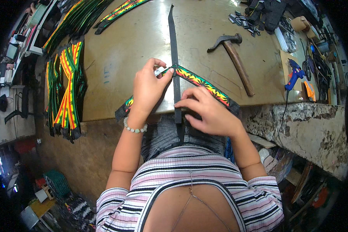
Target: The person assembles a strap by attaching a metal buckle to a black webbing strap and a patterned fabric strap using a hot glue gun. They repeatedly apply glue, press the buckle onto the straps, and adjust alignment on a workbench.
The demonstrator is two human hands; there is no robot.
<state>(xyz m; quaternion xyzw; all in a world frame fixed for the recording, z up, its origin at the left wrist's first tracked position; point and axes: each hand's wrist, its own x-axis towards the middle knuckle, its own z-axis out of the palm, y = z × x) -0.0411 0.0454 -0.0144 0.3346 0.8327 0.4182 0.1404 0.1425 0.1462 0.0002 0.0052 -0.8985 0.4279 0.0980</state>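
A band with a green, yellow, red and black pattern (201,82) lies bent in a V near the table's front edge, its ends black. A narrow black strap (173,42) runs through the point of the V and hangs over the edge toward my lap. My left hand (150,85) is closed at that point, its thumb pressing on the band. By its fingers is a small white piece (159,70), too small to name. My right hand (209,112) has its fingers apart, the index fingertip at the black strap's side; I cannot tell whether it touches.
A hammer (237,63) lies to the right on the table (131,50). Beyond it are small metal clips (243,22) and black pieces (265,15). A blue glue gun (294,75) rests at the right edge. Patterned bands (69,85) are stacked at left.
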